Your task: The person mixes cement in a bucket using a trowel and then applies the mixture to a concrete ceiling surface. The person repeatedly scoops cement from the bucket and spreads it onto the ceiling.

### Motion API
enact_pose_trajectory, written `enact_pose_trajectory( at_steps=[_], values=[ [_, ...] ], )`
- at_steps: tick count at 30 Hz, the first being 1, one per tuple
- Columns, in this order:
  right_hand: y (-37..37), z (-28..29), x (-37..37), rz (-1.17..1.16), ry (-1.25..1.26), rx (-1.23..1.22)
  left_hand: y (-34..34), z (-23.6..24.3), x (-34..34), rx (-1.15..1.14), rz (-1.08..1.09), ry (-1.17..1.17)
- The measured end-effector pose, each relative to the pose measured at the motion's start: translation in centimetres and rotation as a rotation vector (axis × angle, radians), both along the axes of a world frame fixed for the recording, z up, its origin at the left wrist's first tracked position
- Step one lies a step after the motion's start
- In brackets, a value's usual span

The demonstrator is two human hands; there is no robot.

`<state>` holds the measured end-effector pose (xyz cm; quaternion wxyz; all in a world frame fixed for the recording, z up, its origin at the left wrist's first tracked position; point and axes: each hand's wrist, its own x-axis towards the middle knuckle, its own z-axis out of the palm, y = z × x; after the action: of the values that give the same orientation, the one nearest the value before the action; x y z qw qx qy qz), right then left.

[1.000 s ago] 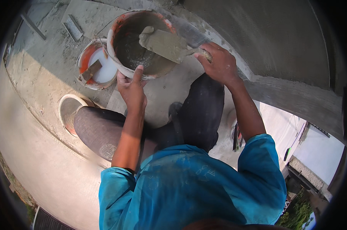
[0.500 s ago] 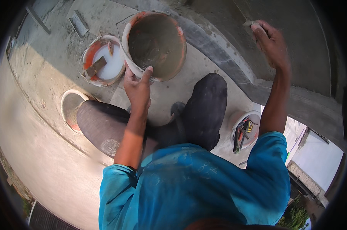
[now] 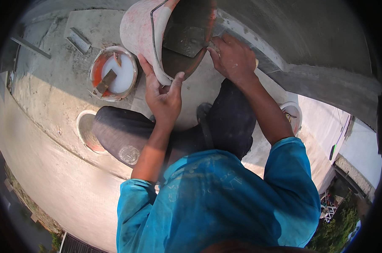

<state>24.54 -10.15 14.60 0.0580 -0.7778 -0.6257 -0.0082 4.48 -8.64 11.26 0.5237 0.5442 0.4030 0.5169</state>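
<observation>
A pale bucket (image 3: 142,31) with a wire handle is tilted, its mouth facing right, with grey wet mortar inside. My left hand (image 3: 163,95) grips its near rim, thumb outside and fingers under the edge. My right hand (image 3: 235,59) is closed at the bucket's right rim around what looks like a trowel; its pale handle end (image 3: 256,63) shows beside the palm. A flat grey blade-like shape (image 3: 184,40) reaches into the bucket, partly lost against the mortar.
To the left stands a bucket (image 3: 134,80) of whitish liquid with a wooden block (image 3: 104,82) in it. Another bucket (image 3: 83,126) is beside my left knee, and a tool bucket (image 3: 298,114) beyond my right forearm. A grey plastered wall (image 3: 317,38) rises at right.
My right hand has come down from the wall to the bucket's rim. My left hand has tipped the bucket further, and it has moved up in view.
</observation>
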Motion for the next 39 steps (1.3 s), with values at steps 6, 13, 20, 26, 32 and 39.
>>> enact_pose_trajectory(
  at_steps=[6, 13, 20, 26, 32, 39],
  values=[
    [-1.0, 0.5, 2.3, 0.013, 0.067, 0.206, 3.1, 0.5, 0.2, -0.329, 0.044, -0.282],
    [1.9, 7.3, 8.5, 0.195, 0.821, -0.167, 3.3, -1.2, -2.3, -0.510, 0.184, -0.159],
    [7.1, 8.0, 14.4, -0.300, 0.939, 0.046, 2.8, -1.8, -3.8, -0.565, 0.122, -0.173],
    [2.4, 13.1, 11.5, -0.148, 0.371, -0.005, 3.4, -0.9, -2.4, -0.475, 0.024, -0.249],
    [-0.5, 7.8, 4.4, 0.027, 0.063, -0.335, 2.5, -1.4, -0.8, -0.172, -0.076, -0.107],
    [1.7, 1.8, 1.0, 0.008, -0.237, -0.001, 1.1, 0.5, 0.2, 0.204, -0.109, 0.143]
  ],
)
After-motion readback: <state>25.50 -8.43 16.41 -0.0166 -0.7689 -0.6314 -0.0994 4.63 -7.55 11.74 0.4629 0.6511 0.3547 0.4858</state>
